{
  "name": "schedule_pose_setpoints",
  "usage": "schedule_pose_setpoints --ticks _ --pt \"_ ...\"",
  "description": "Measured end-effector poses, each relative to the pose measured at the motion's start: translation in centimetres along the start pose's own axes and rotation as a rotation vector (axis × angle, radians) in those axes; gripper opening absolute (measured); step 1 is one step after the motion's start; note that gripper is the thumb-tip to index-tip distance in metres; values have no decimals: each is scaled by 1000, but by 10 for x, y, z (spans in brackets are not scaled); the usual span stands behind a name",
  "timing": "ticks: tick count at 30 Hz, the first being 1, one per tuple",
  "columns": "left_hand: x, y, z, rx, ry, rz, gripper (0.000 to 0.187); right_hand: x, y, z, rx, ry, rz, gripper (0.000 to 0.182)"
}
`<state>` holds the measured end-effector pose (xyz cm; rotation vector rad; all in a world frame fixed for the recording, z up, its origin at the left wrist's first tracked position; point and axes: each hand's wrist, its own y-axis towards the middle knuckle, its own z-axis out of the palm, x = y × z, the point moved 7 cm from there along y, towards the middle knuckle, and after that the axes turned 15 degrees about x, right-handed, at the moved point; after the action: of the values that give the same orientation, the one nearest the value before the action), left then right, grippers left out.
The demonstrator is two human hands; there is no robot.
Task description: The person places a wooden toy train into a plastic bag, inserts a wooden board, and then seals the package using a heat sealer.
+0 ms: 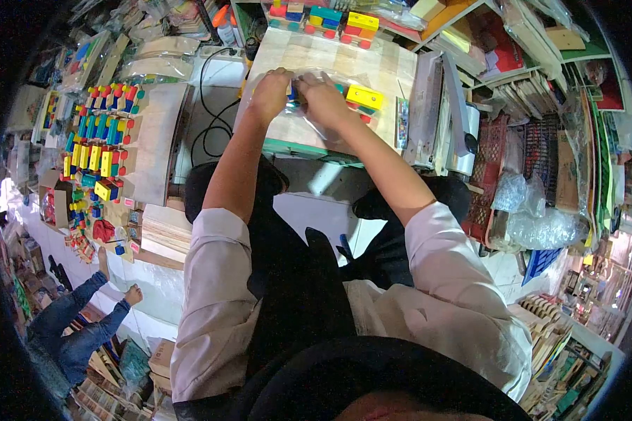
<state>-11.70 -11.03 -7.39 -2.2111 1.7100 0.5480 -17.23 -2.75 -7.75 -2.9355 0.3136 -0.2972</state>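
On the wooden-topped work table (260, 57), both hands work at a colourful wooden toy train (364, 97) with clear plastic film (321, 131) about it. My left hand (272, 90) has its fingers curled at the train's left end, next to a dark blue piece. My right hand (322, 99) lies just beside it, fingers bent over the front part of the train. A yellow-topped wagon with red and green pieces shows to the right of this hand. The fingers hide much of the train's front.
Another toy train (323, 22) stands along the table's far edge. Several more toy trains (100, 158) cover a board at the left. A black cable (207, 116) hangs beside the table. Shelves (484, 59) and a red crate (486, 168) stand at the right. Another person's arms (77, 309) are at lower left.
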Motion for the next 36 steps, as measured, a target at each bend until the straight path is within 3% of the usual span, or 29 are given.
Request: schedule_pose_setpoints --ticks 4,8,10,12,15,21,25,30,33,36 --pt "4 -6 -5 -68 -111 20 52 7 10 -5 -34 98 44 49" --pt "13 -7 -7 37 -218 -61 71 -2 17 -4 19 275 166 53" --pt "20 -9 -9 75 -251 -60 80 -2 21 -3 8 234 111 54" --pt "20 -13 -17 62 -308 -10 101 0 22 -5 -2 191 56 55" --pt "21 -20 -26 102 -338 -14 112 4 19 -10 -52 215 -27 53" --pt "17 -24 -24 231 -290 -94 103 9 30 -9 21 256 -62 53" --pt "19 -32 -22 190 -256 -83 99 19 27 -10 25 218 -118 54" --pt "7 -33 -46 121 -459 92 93 34 19 -36 -43 258 -168 56" --pt "14 -24 -43 202 -647 64 88 28 15 -67 -44 223 -75 53" --pt "5 -29 -56 107 -482 95 84 9 -12 -92 -48 369 18 53"
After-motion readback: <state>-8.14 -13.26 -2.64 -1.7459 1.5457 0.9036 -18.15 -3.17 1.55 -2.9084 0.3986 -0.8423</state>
